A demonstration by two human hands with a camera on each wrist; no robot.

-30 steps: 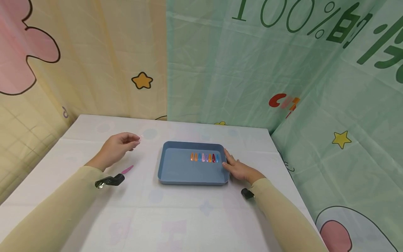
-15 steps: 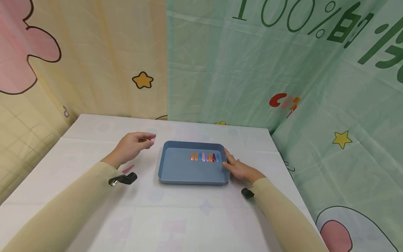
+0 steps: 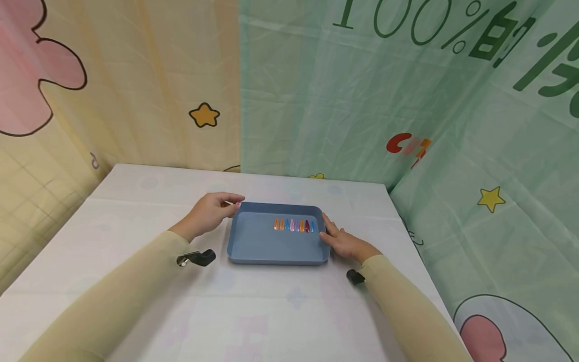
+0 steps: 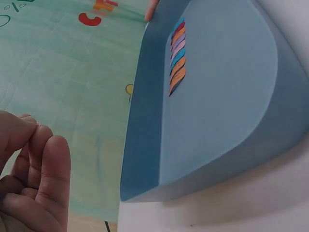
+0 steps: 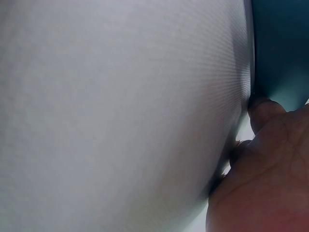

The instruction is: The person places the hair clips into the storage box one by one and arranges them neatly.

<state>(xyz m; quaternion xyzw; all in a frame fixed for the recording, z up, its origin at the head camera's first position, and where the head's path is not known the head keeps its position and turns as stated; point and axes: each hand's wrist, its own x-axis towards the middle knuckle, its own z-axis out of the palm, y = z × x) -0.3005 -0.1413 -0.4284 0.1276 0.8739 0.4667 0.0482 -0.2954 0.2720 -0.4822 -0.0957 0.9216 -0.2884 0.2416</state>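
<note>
In the head view, my left hand (image 3: 209,215) is by the far left corner of a blue-grey tray (image 3: 258,246). Its thumb and fingertips pinch a small pink snap hair clip (image 3: 238,204), mostly covered by the fingers. The left wrist view shows the curled fingers (image 4: 55,169) beside the tray wall; the clip cannot be made out there. My right hand (image 3: 346,245) holds the tray's right side, thumb over the rim and the other fingers along the outer wall. A row of several coloured snap hair clips (image 3: 292,225) lies inside the tray, towards the far right.
A white patterned cloth (image 3: 271,311) covers the table under the tray. Printed curtains (image 3: 316,100) hang behind and at both sides. Black wrist-camera mounts (image 3: 199,258) stick out from both sleeves. The tray's left half is bare.
My left hand has moved right with the pink hair clip, up to the tray's far left corner. A pink clip on the table has gone out of sight behind the left arm. The right hand stays put.
</note>
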